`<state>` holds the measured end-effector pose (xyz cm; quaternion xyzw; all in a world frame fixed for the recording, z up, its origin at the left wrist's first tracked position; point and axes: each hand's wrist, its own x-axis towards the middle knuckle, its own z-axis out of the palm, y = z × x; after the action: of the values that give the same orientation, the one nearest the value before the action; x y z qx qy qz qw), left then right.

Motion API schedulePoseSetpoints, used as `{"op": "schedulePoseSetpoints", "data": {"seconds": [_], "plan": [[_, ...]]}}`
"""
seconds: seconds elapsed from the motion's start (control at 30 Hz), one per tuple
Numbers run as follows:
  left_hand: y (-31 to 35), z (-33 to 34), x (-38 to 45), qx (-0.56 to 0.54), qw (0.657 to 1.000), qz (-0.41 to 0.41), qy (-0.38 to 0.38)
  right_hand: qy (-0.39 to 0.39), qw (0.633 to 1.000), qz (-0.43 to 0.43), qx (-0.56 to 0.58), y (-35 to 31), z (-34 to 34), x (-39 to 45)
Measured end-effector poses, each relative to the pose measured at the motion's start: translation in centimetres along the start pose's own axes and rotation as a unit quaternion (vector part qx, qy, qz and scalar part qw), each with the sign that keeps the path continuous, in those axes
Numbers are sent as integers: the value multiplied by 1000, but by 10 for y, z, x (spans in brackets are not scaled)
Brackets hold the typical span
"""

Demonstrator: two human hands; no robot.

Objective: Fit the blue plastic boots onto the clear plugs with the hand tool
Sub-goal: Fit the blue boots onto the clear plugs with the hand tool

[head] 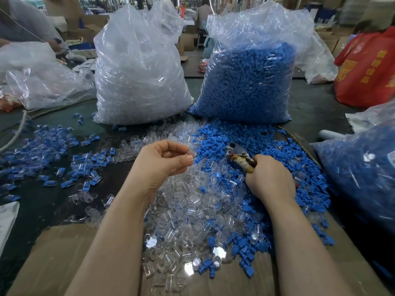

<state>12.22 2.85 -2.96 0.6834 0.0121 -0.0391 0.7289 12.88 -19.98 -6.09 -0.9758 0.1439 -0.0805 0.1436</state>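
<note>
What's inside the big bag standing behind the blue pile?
The bag is packed with blue boots up to its crumpled top. Anything deeper inside is hidden by them. Its base sits behind the loose blue pile.

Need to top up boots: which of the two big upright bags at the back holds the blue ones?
The right-hand bag, behind the right hand: it is packed with blue boots. The left-hand bag holds only clear plugs.

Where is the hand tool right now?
In the head view, right of centre: the right hand grips the hand tool, its metal head over the loose blue boots, before the bag of boots.
</note>
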Motion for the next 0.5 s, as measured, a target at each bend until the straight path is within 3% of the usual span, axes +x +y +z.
{"op": "schedulePoseSetpoints", "data": {"seconds": [0.5], "plan": [[1, 0, -1, 4, 1000, 3, -7, 9, 1000, -3, 9, -4, 1, 0]]}}
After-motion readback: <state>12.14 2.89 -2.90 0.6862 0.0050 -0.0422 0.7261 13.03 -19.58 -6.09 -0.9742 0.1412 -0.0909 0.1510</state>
